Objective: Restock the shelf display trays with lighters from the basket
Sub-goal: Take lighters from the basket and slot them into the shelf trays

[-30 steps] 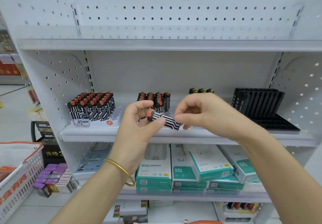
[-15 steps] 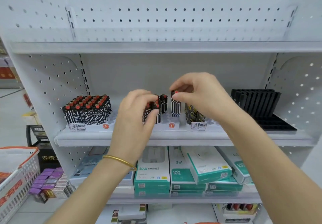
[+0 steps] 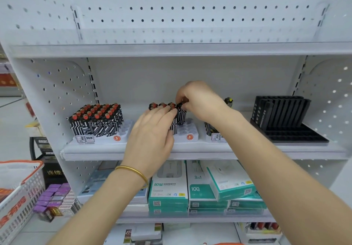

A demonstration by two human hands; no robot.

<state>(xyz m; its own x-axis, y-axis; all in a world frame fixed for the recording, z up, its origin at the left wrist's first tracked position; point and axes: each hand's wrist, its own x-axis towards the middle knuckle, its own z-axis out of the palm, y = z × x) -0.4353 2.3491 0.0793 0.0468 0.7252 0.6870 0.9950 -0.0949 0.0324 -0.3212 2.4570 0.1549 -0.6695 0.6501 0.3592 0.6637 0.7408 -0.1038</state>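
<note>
The basket [image 3: 19,185] was seen low at the left edge. The left hand [image 3: 152,134] was laid against the standing lighters [image 3: 162,105] in the middle tray [image 3: 190,138], and its grip could not be told. Just beyond, one lighter [image 3: 181,115] was pinched upright by its top in the right hand [image 3: 198,100], directly over empty slots [image 3: 187,128] and hemmed in on its left.

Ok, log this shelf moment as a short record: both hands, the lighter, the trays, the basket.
Right hand: pinches the top of one patterned lighter, upright at the middle tray
Left hand: lies over that tray's lighters; grip hidden
Left tray: mostly full, right-side slots bare
Right tray: largely hidden behind the right arm
Black rack: no lighters showing
Basket: lower left, cut off by the frame edge
</note>
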